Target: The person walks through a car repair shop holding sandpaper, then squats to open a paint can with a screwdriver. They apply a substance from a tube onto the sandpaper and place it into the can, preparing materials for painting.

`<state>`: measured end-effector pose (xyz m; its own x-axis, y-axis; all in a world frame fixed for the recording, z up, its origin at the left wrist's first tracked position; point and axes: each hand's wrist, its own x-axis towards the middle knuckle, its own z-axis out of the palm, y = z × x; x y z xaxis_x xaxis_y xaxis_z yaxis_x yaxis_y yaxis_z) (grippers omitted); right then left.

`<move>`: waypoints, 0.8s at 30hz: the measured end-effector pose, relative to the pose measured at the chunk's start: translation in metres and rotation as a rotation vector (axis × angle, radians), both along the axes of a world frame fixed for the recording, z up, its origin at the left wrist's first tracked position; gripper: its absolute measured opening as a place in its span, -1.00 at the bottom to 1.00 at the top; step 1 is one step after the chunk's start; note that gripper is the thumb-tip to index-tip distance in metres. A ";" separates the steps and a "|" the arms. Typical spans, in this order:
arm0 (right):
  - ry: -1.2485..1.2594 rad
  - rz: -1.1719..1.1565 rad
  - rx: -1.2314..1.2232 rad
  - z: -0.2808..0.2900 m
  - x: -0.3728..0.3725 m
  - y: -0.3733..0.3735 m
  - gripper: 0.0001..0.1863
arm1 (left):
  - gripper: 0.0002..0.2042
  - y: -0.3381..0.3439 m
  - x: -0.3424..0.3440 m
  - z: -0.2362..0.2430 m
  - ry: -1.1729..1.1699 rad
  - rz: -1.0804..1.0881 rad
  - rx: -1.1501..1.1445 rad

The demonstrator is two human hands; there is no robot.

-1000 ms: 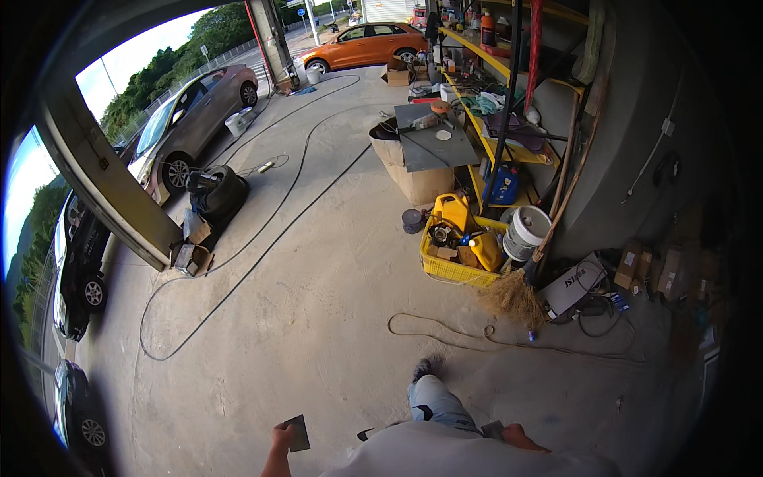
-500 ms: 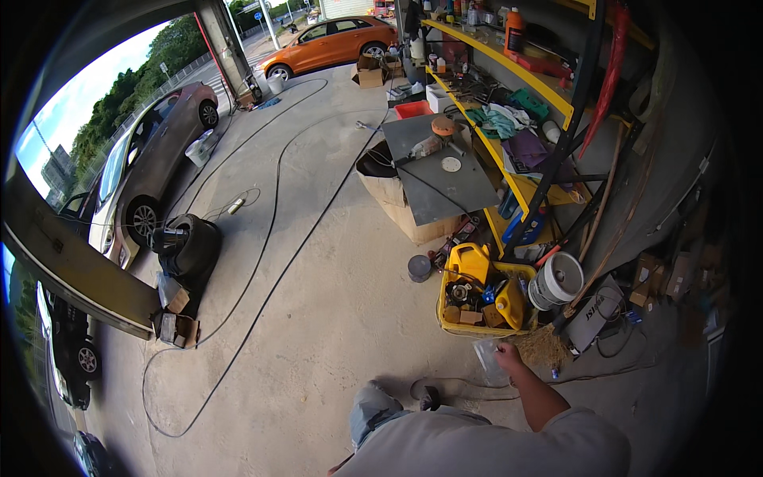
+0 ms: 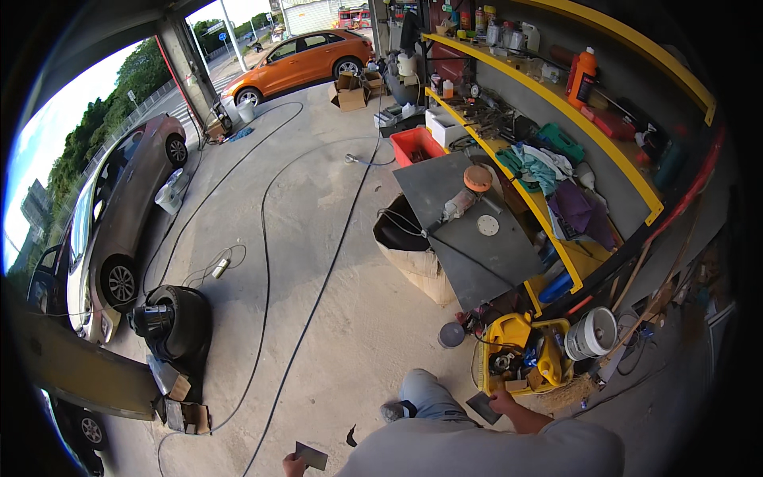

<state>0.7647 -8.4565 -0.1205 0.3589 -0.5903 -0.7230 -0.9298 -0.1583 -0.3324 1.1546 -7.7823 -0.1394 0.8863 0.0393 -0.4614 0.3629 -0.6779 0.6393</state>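
Observation:
My right hand is closed on the edge of a dark grey flat rectangular piece, beside the yellow crate. Low in the view, my left hand pinches a similar dark flat rectangle, held out over the concrete floor. Both pieces look thin and stiff; I cannot make out what they are made of. The crate holds yellow jugs, small boxes and dark parts. A white bucket leans at its right side.
A dark board bearing a sander lies across a cardboard box. Yellow-edged shelves line the right. Hoses run along the floor. A tyre lies left, near a parked car; an orange car stands far off.
My view has shifted, and I am nearer the board and shelves. My left hand has come into sight with a flat piece. The piece in my right hand looked pale before and is dark now.

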 end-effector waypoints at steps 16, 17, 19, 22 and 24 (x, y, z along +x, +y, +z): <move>-0.458 -0.296 -0.410 -0.021 0.526 -0.298 -0.84 | -0.80 -0.347 0.495 0.055 0.287 0.017 -0.137; -0.464 -0.300 -0.392 0.000 0.581 -0.326 -0.85 | -0.80 -0.361 0.512 0.056 0.305 0.007 -0.121; -0.620 -0.287 -0.403 0.036 0.683 -0.373 -0.86 | -0.79 -0.394 0.550 0.052 0.346 0.014 -0.106; -0.806 -0.281 -0.479 0.069 0.810 -0.420 -0.86 | -0.79 -0.441 0.634 0.037 0.358 0.046 -0.124; -0.848 -0.305 -0.397 0.085 0.881 -0.437 -0.87 | -0.79 -0.473 0.708 0.032 0.340 0.074 -0.169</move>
<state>1.6460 -8.8938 -0.0351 0.4592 -0.8880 -0.0251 -0.4275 -0.1961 -0.8825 1.8626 -8.2556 -0.1076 0.6796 -0.0043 -0.7336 0.6170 -0.5376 0.5747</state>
